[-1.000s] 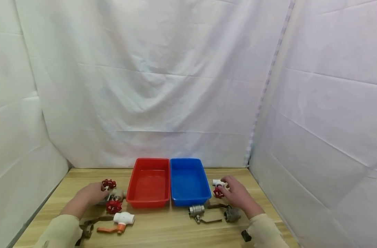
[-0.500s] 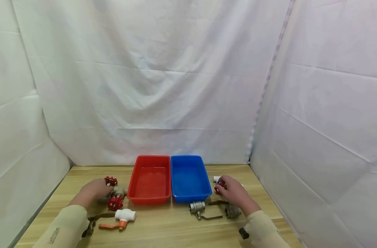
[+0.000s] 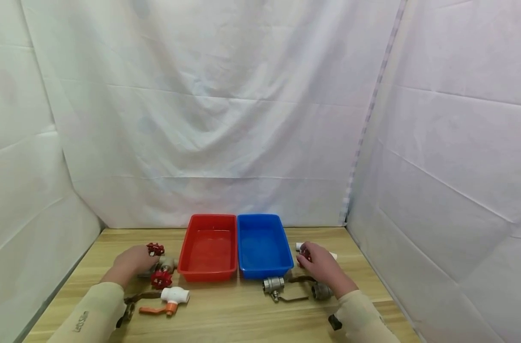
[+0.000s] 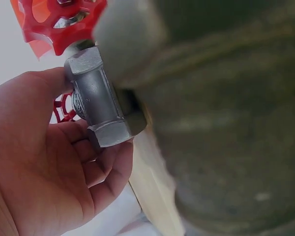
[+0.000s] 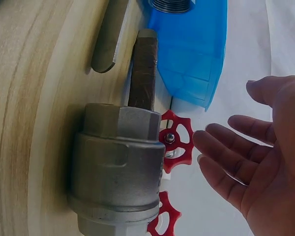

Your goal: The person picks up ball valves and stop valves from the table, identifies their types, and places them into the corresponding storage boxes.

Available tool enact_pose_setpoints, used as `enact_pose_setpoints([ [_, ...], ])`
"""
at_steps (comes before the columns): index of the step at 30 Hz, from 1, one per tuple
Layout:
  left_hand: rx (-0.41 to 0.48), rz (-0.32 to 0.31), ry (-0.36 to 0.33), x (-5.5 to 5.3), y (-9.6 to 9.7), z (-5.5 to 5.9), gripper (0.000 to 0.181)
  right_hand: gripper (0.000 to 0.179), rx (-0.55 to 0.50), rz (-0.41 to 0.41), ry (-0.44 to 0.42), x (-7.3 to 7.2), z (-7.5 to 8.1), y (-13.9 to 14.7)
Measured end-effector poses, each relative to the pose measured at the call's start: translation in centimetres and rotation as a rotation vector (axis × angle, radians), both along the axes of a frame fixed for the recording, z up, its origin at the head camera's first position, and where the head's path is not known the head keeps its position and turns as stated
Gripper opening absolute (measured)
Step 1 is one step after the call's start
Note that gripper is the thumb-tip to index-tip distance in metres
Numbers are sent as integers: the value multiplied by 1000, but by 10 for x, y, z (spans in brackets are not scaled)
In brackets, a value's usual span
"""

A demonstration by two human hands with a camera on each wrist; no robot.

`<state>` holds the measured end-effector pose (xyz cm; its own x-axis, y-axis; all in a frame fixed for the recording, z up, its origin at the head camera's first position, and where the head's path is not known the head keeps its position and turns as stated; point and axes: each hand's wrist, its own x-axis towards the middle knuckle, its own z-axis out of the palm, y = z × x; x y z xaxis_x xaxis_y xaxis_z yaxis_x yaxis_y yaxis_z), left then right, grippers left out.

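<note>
Fingers of the left hand curl round a grey metal valve, thumb at one end of its body; those of the right hand spread wide, thumb well apart, beside a red handwheel; whether a fingertip touches that rim cannot be told.

The gripped valve is left of the red tub, with a beige valve between the hand and the tub's side, so room there is narrow; a strip of wood separates the right hand from the blue tub; the tubs stand side by side, and a broad stretch of table runs in front of them; white cloth hangs along the back edge.

Both tubs are smooth plastic, rounded at the corners; the grey body is faceted at its ends, the handwheel scalloped and glossy; nearer the person lie a white valve with an orange lever, a shiny steel valve with a thin lever, and a dull, barrel-shaped metal valve with a brown lever; the wood is pale and streaked.
</note>
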<state>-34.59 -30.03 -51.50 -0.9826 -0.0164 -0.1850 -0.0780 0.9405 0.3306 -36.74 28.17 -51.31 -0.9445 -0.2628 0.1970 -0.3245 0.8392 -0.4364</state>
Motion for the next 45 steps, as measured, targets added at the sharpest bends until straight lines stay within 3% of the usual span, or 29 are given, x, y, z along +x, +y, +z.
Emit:
enact_pose_setpoints([
  [11, 29, 26, 15, -7, -5, -8, 36, 12, 3, -3, -12, -1, 1, -3],
  [33, 35, 13, 59, -8, -18, -19, 44, 10, 6, -26, -25, 3, 5, -4],
  [45, 46, -17, 112, -5, -25, -9, 50, 11, -3, -55, -50, 5, 10, -3],
])
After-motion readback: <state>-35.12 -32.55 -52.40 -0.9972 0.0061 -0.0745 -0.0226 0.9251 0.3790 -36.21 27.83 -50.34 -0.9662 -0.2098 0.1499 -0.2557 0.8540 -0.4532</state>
